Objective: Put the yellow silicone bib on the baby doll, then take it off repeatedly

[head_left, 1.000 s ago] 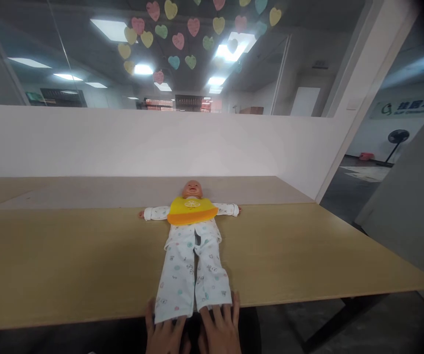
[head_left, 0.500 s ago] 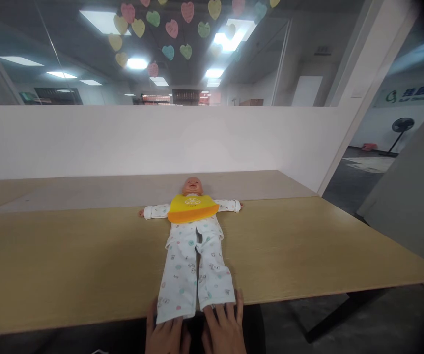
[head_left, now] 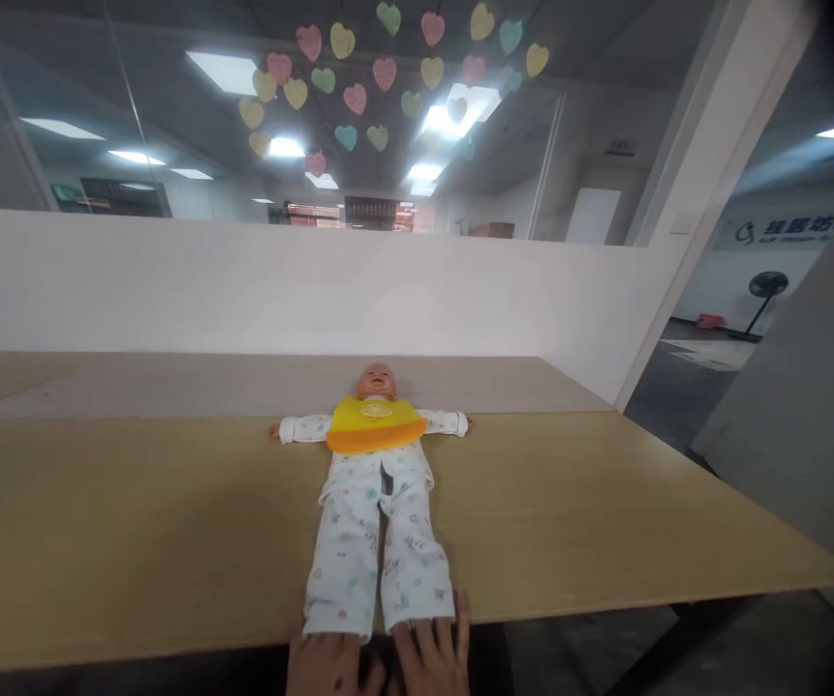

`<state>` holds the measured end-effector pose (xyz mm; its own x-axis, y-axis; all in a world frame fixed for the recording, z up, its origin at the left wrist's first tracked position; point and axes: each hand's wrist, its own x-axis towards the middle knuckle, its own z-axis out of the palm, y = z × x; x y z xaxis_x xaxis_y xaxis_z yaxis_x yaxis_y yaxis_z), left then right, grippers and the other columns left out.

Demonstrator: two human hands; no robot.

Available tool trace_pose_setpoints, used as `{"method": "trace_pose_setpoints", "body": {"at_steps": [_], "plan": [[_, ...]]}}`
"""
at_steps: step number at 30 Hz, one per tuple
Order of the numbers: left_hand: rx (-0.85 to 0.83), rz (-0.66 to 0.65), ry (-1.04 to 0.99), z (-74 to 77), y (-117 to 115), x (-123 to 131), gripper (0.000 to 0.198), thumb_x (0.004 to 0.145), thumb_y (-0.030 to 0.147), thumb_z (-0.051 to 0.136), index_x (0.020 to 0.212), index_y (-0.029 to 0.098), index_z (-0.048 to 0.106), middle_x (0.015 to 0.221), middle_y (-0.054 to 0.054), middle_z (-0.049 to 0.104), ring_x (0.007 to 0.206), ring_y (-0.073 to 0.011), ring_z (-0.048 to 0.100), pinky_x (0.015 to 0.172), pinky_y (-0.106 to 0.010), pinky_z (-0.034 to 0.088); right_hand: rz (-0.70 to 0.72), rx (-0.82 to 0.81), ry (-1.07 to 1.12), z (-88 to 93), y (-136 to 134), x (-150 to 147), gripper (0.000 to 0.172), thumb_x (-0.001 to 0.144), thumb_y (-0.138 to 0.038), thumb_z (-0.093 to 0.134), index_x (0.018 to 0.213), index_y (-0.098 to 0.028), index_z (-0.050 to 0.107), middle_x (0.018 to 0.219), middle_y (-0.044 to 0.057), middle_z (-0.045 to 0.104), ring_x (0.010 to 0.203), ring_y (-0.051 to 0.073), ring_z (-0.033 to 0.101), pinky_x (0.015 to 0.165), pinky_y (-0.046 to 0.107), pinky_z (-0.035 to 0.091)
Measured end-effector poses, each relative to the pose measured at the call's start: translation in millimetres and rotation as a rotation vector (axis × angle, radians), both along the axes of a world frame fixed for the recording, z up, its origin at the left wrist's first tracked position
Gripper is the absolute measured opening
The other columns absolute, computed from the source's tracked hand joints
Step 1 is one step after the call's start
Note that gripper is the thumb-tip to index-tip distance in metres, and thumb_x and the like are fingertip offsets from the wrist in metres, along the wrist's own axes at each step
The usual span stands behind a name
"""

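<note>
A baby doll [head_left: 377, 381] lies on its back on the table with its arms spread. It wears a white printed long-sleeved top [head_left: 305, 428], white printed trousers [head_left: 348, 551] and a yellow bib [head_left: 375, 414] with an orange lower pocket. Both trouser legs run toward me to the table's front edge. My left hand [head_left: 324, 665] touches the left cuff, fingers stretched forward and their tips partly hidden by the cloth. At the right cuff lies my right hand [head_left: 432, 657], fingers spread, its outer finger beside the leg. The doll's feet are hidden.
The wooden table [head_left: 568, 512] spreads to both sides, its front edge close to my hands. Behind it stands a white wall [head_left: 278, 290] with glass above, bearing heart-shaped paper notes [head_left: 355, 99]. A standing fan [head_left: 768, 284] is visible through the opening at right.
The view has tilted up slightly, so the room sits lower in the picture. Both hands stay at the trouser cuffs, and the doll lies as before.
</note>
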<state>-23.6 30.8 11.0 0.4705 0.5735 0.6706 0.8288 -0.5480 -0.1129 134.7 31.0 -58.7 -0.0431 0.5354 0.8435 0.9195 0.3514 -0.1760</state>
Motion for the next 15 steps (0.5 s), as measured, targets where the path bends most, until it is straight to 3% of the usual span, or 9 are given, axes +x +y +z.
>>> {"method": "trace_pose_setpoints", "body": {"at_steps": [3, 7, 11, 15], "plan": [[-0.049, 0.083, -0.071, 1.2, 7, 11, 0.011, 0.074, 0.023, 0.052, 0.065, 0.024, 0.06, 0.058, 0.002, 0.064, 0.054, -0.019, 0.059, 0.099, -0.052, 0.034, -0.021, 0.011, -0.008, -4.4, 4, 0, 0.024, 0.07, -0.039, 0.062, 0.092, -0.032, 0.066, 0.08, 0.002, 0.062, 0.092, 0.024, 0.05, 0.112, 0.055, 0.007], [-0.028, 0.103, -0.097, 0.2, 20, 18, 0.012, 0.07, 0.024, 0.054, 0.059, 0.025, 0.057, 0.054, 0.0, 0.062, 0.053, -0.0212, 0.057, 0.086, -0.05, 0.043, -0.038, 0.045, 0.003, -4.3, 5, -1, 0.02, 0.07, -0.039, 0.063, 0.089, -0.032, 0.067, 0.078, 0.002, 0.062, 0.09, 0.024, 0.051, 0.113, 0.053, 0.007], [-0.046, 0.085, -0.044, 1.5, 28, 12, 0.008, 0.068, 0.023, 0.056, 0.063, 0.025, 0.062, 0.057, -0.002, 0.065, 0.053, -0.0217, 0.057, 0.077, -0.048, 0.047, -0.029, 0.054, 0.043, -3.0, 5, -2, 0.016, 0.074, -0.036, 0.06, 0.088, -0.032, 0.067, 0.072, 0.001, 0.061, 0.084, 0.021, 0.052, 0.114, 0.051, 0.01], [-0.087, 0.069, 0.014, -1.3, 22, 4, 0.015, 0.072, 0.022, 0.054, 0.076, 0.025, 0.068, 0.069, -0.003, 0.071, 0.059, -0.0209, 0.061, 0.078, -0.045, 0.049, -0.019, 0.152, 0.082, 3.4, 7, -4, 0.018, 0.08, -0.039, 0.053, 0.082, -0.029, 0.067, 0.074, 0.003, 0.063, 0.086, 0.022, 0.051, 0.115, 0.049, 0.008]]}}
